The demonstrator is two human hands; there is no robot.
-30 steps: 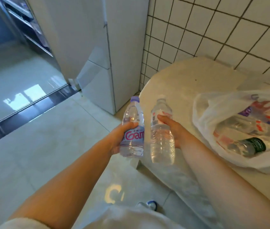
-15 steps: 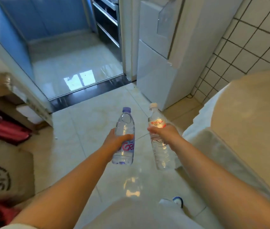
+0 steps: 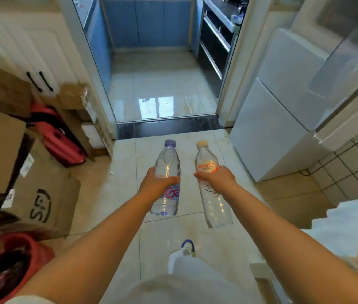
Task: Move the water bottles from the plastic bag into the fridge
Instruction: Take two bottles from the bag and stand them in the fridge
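Clear plastic in both grips: left hand [image 3: 155, 183] clenched round purple-capped bottle [image 3: 167, 172], right hand [image 3: 216, 177] round pale-capped bottle [image 3: 212, 194]. Mid-carry, probably. Next: freeing a hand to open the closed white fridge [image 3: 283, 119], near right.

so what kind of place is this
Probably a home, beside its kitchen: a white fridge on the right, a doorway to blue kitchen cabinets, and cardboard boxes on the tiled floor.
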